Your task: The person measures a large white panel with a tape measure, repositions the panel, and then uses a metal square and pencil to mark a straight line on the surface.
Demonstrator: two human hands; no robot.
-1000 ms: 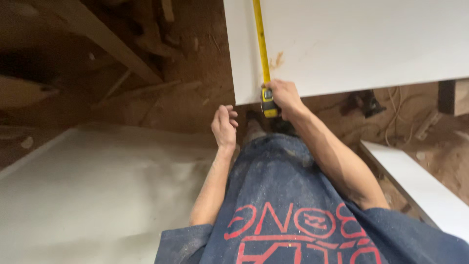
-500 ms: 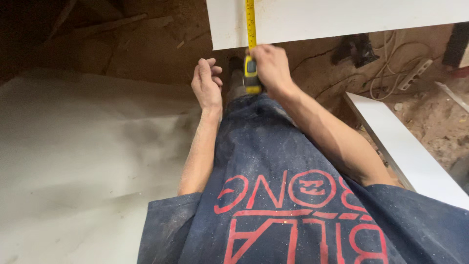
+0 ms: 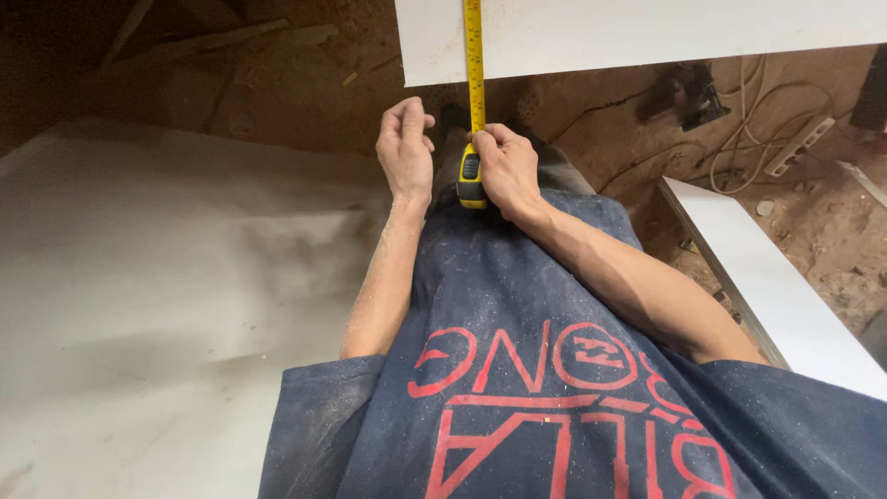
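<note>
Clenched on the tape case [image 3: 470,180], the right hand [image 3: 508,171] runs the blade up across the white board's [image 3: 647,37] near edge, left hand [image 3: 405,148] loosely curled and empty beside it; a slackened grip could skew the blade.

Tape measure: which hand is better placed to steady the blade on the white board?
Left, probably. The left hand is empty beside the tape; the right hand already grips the tape measure.
</note>
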